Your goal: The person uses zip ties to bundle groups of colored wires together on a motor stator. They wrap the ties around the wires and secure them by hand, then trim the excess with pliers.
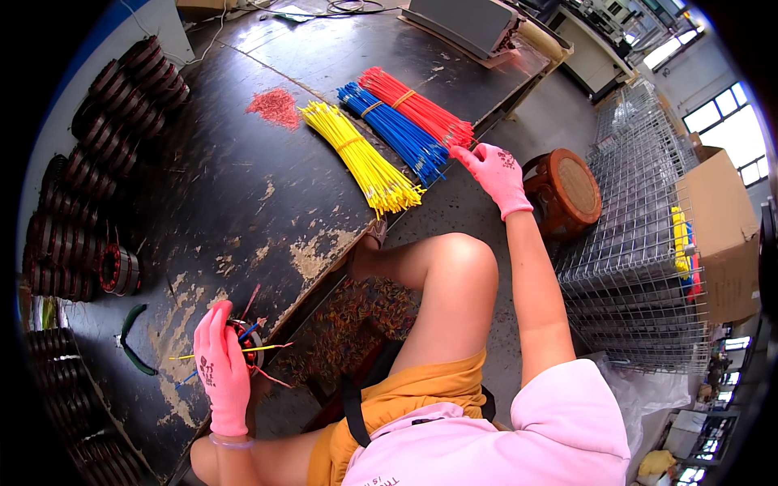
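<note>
My left hand [220, 368], in a pink glove, rests on a round wound coil part [245, 347] near the table's front edge; red, blue and yellow wires stick out from it. My right hand [496, 174], also gloved in pink, reaches out to the tip end of the red wire bundle [415, 108], fingers pinching at the wire ends. Next to it lie a blue wire bundle [391, 130] and a yellow wire bundle [361, 156], each tied with a band.
Rows of dark wound coils [97, 154] line the left side of the worn black table [243, 202]. A pile of red wire scraps [275, 107], green-handled pliers [134, 340], a round wooden stool [567, 190], a wire cage [640, 259] and a cardboard box [725, 235] are around.
</note>
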The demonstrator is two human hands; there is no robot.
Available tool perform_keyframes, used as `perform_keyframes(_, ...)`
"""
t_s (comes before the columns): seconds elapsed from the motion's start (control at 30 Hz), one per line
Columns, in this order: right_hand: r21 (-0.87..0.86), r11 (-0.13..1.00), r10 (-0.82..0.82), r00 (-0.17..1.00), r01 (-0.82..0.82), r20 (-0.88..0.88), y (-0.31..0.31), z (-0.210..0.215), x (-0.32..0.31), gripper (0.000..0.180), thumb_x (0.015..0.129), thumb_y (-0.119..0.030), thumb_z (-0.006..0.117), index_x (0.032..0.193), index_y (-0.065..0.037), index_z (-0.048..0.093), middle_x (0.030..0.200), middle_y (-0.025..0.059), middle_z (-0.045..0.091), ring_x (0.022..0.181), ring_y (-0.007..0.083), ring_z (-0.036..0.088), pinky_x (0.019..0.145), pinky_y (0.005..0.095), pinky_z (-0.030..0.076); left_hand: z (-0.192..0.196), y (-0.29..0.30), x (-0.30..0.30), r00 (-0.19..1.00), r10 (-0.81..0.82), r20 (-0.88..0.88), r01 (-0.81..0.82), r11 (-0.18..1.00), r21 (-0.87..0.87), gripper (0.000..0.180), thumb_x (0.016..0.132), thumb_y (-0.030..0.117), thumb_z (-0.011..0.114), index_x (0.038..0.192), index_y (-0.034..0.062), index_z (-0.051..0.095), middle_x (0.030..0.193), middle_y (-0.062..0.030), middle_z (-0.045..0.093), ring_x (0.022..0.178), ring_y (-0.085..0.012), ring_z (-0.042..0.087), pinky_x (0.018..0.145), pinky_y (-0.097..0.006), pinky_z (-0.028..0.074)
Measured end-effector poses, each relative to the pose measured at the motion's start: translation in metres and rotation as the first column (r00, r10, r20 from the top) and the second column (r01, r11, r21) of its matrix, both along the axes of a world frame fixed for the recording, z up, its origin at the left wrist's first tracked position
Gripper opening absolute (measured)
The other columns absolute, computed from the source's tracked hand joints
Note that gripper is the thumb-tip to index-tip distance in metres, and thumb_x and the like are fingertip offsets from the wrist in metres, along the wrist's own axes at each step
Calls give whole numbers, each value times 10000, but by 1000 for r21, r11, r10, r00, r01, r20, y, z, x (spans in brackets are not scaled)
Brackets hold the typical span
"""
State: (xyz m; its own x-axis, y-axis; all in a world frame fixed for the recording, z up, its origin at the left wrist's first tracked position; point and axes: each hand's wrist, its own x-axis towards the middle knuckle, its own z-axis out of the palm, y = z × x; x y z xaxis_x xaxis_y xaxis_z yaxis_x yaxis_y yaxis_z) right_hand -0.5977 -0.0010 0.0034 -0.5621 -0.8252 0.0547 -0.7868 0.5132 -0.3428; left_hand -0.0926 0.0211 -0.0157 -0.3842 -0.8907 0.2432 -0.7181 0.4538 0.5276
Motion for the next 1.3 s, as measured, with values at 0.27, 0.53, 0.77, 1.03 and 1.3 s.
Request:
perform_keyframes(0.27, -266, 963, 196, 774, -37, 602, -6, -45, -31, 264, 977, -314, 691, 908, -59, 700, 799, 4, 700, 710, 87, 634, 661, 243, 494, -2, -2, 2, 1000, -14, -5, 14, 1000, 7, 341, 1009, 20, 499, 1331, 4, 610, 1336, -185, 618, 1248, -366, 565, 1088, -432, 423)
perform_keyframes(0.53, -513, 841, 374, 504, 169, 778, 42, 24, 8, 206, 938, -208, 673, 780, -83, 630, 731, -16, 632, 578, 32, 505, 508, 196, 307, 2, 0, 0, 999, 3, 34, 1, 994, -112, 394, 990, 6, 525, 1380, 9, 578, 1395, -168, 595, 1296, -359, 543, 1109, -434, 412)
perform_keyframes(0.77, -702, 474, 876, 207, -531, 435, 58, 94, 205, 120, 804, -9, 741, 718, -9, 657, 645, 52, 582, 571, 156, 567, 530, 289, 405, 89, 4, -47, 994, -95, 52, 105, 738, -667, 662, 888, 391, 793, 1339, -27, 545, 1376, -244, 598, 1270, -475, 558, 1070, -580, 445)
perform_keyframes(1.03, -119, 675, 737, 666, -728, 114, 49, 37, 187, 433, 872, -459, 767, 725, -68, 651, 723, 110, 646, 678, 268, 661, 620, 392, 503, 55, 17, 3, 994, -31, 104, 81, 849, -522, 462, 889, 29, 676, 1339, -25, 585, 1378, -183, 603, 1285, -413, 565, 1111, -553, 438)
perform_keyframes(1.3, -20, 999, -33, 997, 35, 74, 36, -13, 16, 487, 945, -559, 645, 953, -81, 736, 788, 60, 718, 753, 251, 697, 718, 386, 522, 40, 24, 4, 998, -18, 63, 41, 923, -383, 447, 919, -38, 596, 1366, -17, 578, 1402, -151, 597, 1332, -392, 533, 1150, -518, 398)
